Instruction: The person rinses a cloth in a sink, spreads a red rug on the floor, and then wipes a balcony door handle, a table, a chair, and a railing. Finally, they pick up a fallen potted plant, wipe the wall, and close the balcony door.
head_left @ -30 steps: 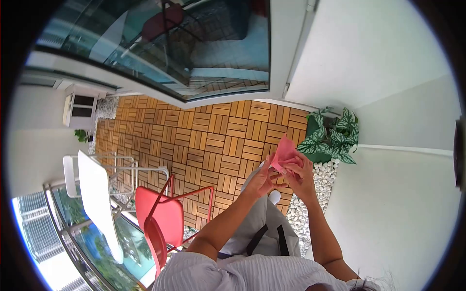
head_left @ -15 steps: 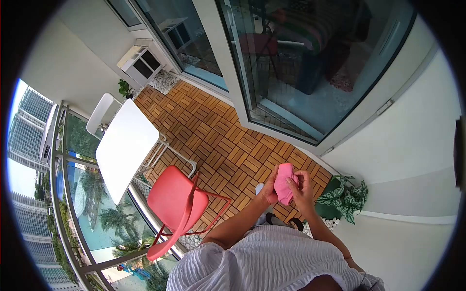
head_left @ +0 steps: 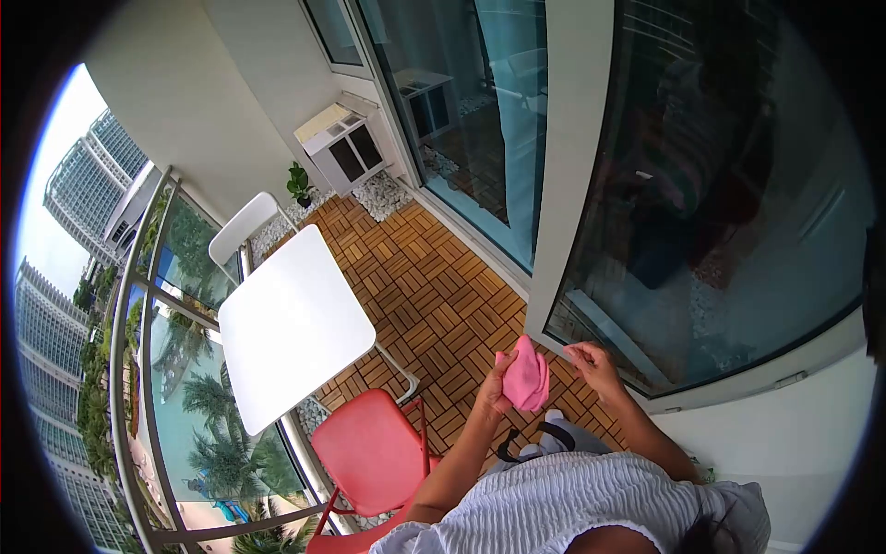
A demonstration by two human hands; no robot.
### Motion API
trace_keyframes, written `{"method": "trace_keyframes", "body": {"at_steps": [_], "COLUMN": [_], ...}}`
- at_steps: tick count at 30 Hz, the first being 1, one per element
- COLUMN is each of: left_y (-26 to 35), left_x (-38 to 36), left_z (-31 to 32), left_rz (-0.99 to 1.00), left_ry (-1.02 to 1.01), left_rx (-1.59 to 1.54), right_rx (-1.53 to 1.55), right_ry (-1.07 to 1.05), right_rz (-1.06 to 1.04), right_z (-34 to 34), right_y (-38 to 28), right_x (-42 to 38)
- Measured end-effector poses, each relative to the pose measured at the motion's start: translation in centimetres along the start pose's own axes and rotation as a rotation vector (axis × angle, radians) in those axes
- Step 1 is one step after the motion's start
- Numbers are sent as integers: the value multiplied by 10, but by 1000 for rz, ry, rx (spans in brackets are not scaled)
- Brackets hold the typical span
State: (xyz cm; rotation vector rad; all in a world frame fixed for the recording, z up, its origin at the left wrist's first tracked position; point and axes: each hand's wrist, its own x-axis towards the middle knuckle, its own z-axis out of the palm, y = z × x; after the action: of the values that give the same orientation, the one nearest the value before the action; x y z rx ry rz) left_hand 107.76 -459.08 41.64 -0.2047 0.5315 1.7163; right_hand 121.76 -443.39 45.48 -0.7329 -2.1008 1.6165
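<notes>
My left hand (head_left: pixel 496 386) grips a folded pink cloth (head_left: pixel 526 376) by its left side, in front of my body. The cloth hangs slightly loose above the wooden floor tiles. To its right, apart from the cloth, is my right hand (head_left: pixel 593 367), with its thumb and fingertips pressed together. Whether anything small is between those fingertips cannot be made out.
A white table (head_left: pixel 295 323) stands left beside the railing (head_left: pixel 120 369), with a red chair (head_left: pixel 369 452) nearer me and a white chair (head_left: pixel 245 226) behind. Glass doors (head_left: pixel 711 212) are at the right. An air-conditioning unit (head_left: pixel 341 148) sits at the back wall.
My right hand has let go of the pink cloth and moved off to the right. The view has turned, so the table and red chair appear farther right, and the potted plant is out of view.
</notes>
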Motion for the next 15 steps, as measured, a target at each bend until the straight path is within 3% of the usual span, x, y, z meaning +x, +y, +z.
{"method": "trace_keyframes", "body": {"at_steps": [2, 4, 6, 7, 8, 10, 12, 13, 15], "left_y": [37, 77, 114, 151, 166, 206, 233, 249, 276], "left_x": [14, 34, 61, 83, 86, 113, 120, 128, 144], "left_z": [1, -2, -8, -3, -4, 8, 22, 29, 43], "left_rz": [168, 188, 295, 315, 299, 360, 317, 340, 348], "left_ry": [56, 42, 99, 112, 122, 78, 95, 92, 109], "left_rx": [24, 45, 67, 108, 102, 181, 186, 200, 193], "right_rx": [272, 300, -69, -332, -332, -605, -946, -937, -1402], "right_ry": [-66, -94, -203, -249, -250, -311, -474, -463, -538], "right_rz": [356, 362, -123, -184, -164, -388, -269, -242, -181], "right_z": [9, 21, 35, 48, 62, 79, 94, 101, 114], "right_y": [-2, 13, 45, 35, 37, 48, 40, 42, 47], "right_x": [39, 75, 118, 156, 169, 224, 265, 281, 308]}}
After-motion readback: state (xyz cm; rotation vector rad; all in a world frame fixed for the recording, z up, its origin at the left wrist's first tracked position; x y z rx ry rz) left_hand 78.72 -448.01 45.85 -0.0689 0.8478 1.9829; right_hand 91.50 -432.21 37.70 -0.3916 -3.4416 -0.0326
